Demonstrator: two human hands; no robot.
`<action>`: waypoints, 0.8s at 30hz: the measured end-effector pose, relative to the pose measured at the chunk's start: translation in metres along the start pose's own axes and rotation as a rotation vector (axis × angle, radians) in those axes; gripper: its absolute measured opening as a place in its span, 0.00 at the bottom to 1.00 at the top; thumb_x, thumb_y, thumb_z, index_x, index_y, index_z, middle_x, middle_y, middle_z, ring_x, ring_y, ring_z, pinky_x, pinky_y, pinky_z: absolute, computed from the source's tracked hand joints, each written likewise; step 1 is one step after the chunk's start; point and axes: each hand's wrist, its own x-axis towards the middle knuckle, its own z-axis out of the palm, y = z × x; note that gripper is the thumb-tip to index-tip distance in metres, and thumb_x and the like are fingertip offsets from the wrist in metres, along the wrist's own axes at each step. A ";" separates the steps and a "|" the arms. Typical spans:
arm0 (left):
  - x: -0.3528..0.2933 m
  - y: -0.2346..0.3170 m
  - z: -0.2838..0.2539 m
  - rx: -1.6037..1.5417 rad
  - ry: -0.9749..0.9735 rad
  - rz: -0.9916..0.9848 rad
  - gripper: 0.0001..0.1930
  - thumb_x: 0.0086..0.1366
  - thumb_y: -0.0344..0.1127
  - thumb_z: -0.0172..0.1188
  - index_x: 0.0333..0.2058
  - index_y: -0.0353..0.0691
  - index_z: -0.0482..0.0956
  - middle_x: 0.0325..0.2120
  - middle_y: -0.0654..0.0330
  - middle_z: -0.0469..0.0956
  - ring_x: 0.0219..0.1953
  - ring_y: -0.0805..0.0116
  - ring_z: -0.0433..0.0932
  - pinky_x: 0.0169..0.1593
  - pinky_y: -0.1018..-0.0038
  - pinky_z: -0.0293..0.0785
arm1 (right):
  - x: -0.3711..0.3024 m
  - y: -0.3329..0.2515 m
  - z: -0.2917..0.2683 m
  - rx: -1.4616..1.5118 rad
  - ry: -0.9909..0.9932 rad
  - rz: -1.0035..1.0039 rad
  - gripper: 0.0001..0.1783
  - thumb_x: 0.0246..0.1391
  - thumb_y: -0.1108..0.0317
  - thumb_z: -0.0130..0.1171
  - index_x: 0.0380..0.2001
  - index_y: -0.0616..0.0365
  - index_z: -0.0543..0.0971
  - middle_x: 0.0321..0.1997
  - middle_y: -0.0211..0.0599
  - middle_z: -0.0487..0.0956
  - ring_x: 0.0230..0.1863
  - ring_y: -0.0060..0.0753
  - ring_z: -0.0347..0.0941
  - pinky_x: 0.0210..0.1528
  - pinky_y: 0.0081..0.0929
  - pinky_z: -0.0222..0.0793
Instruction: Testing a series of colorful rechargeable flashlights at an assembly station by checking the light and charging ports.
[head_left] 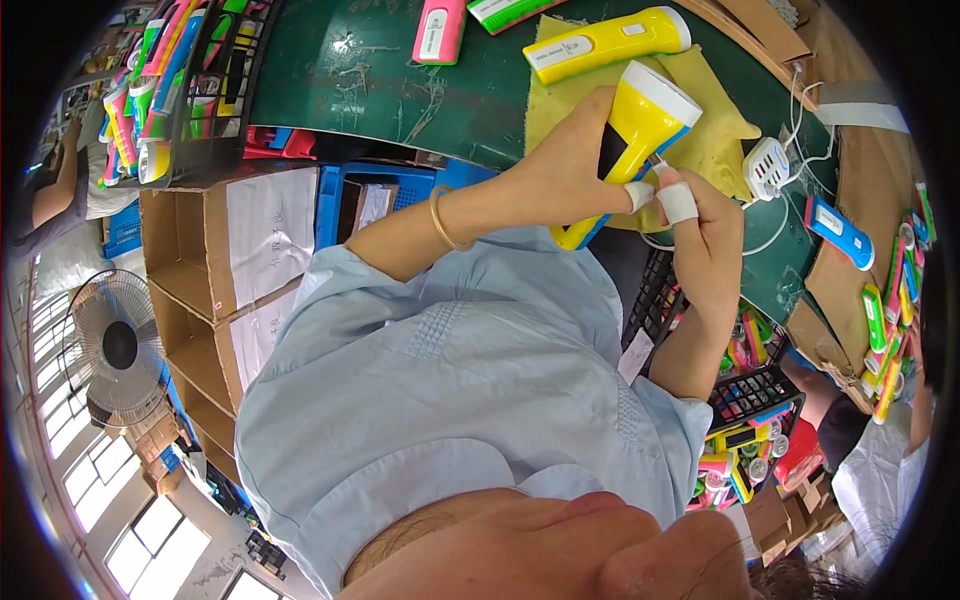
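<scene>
My left hand (575, 165) is wrapped round a yellow flashlight (640, 115) with a white head, a black panel and a blue edge. The flashlight is tilted, its head pointing away from me. My right hand (708, 235) pinches the small metal-tipped plug (656, 160) of a charging cable at the flashlight's side; whether the tip is inside cannot be told. White tape wraps a digit on each hand. Beneath lies a yellow cloth (720, 90), with another yellow flashlight (610, 45) resting at its far edge.
A white multi-port USB charger (768, 168) sits right on the green table (350, 100), its cables trailing. Black baskets (215, 90) of colourful flashlights stand left and lower right. A blue flashlight (840, 232) lies by cardboard at right. Cardboard compartments (190, 260) and a fan (118, 345) are left.
</scene>
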 end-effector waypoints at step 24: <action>0.002 -0.015 0.025 0.212 0.170 0.050 0.35 0.46 0.32 0.64 0.50 0.31 0.55 0.41 0.49 0.64 0.43 0.57 0.67 0.47 0.67 0.64 | -0.004 0.020 0.028 -0.389 0.245 -0.060 0.09 0.55 0.70 0.47 0.30 0.66 0.73 0.18 0.44 0.73 0.20 0.38 0.71 0.24 0.28 0.64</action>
